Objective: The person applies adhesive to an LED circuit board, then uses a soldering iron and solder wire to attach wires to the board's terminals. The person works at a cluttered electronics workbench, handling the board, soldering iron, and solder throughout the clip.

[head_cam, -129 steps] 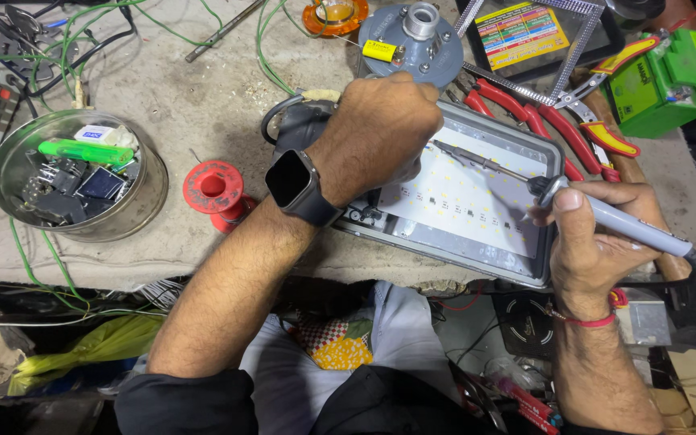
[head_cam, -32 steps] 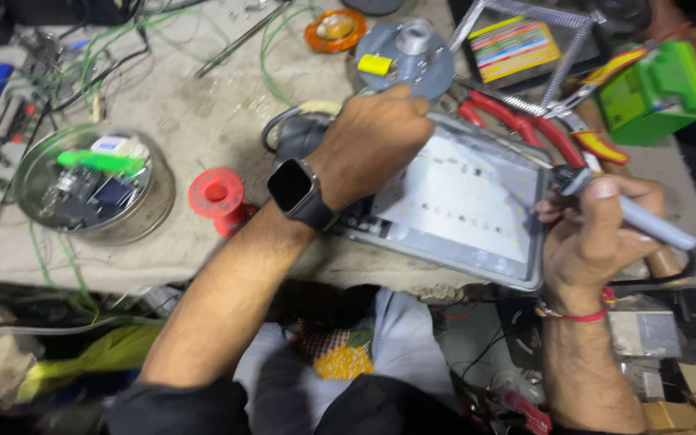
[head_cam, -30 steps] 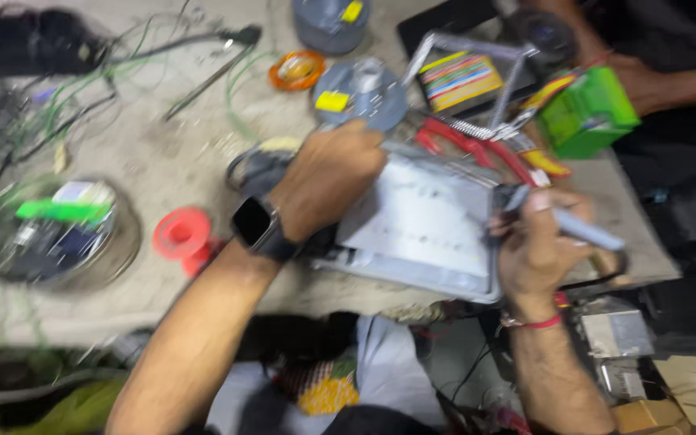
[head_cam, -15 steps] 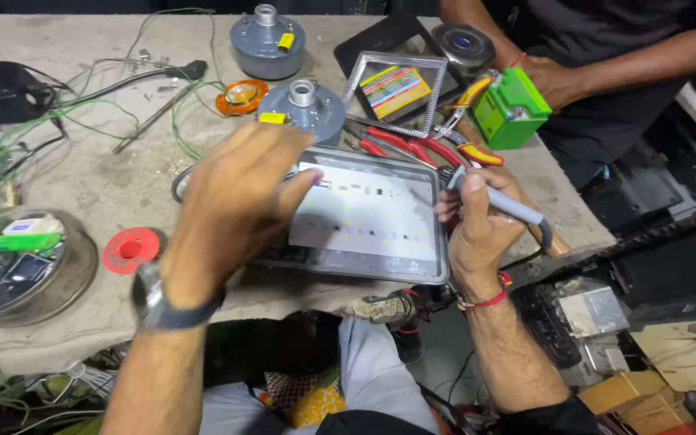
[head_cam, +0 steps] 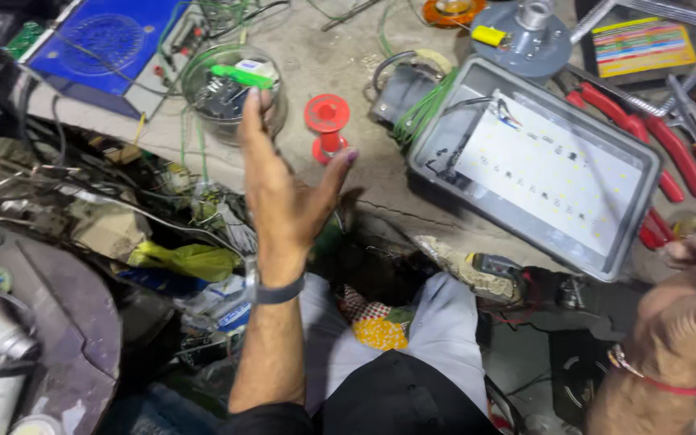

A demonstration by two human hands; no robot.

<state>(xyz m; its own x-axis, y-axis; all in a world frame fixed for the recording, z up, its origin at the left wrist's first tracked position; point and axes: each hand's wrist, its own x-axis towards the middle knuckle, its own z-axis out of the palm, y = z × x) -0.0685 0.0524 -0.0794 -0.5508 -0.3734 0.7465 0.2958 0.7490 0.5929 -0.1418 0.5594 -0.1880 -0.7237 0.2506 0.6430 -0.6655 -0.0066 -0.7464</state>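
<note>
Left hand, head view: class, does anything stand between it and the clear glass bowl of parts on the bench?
Nothing visible does. The left hand is raised, open, its fingertips overlapping the glass bowl in view. The red spool stands to the right, beside the path, and the LED floodlight panel lies farther right.

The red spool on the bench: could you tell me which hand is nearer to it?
Left. The left hand is raised open just beside the red spool; the right hand is far off, past the grey lamp housing.
</note>
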